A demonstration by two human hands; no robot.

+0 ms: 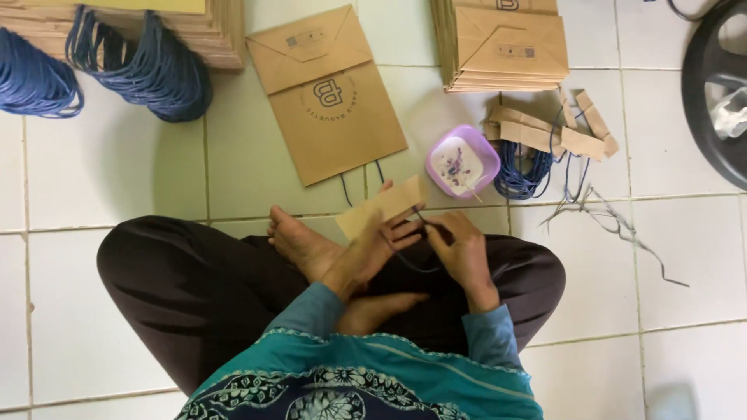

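Note:
I sit cross-legged on a white tiled floor. My left hand holds a brown paper strip slanting up to the right. My right hand is just beside it, fingers pinched on a dark blue cord that runs between the two hands and loops down over my lap. A flat brown paper bag with two blue cord ends at its lower edge lies on the floor just beyond my hands.
A purple dish of white paste sits right of the bag. Loose paper strips and a blue cord bundle lie beyond it. Stacked bags at top right, blue cord hanks at top left, a black wheel far right.

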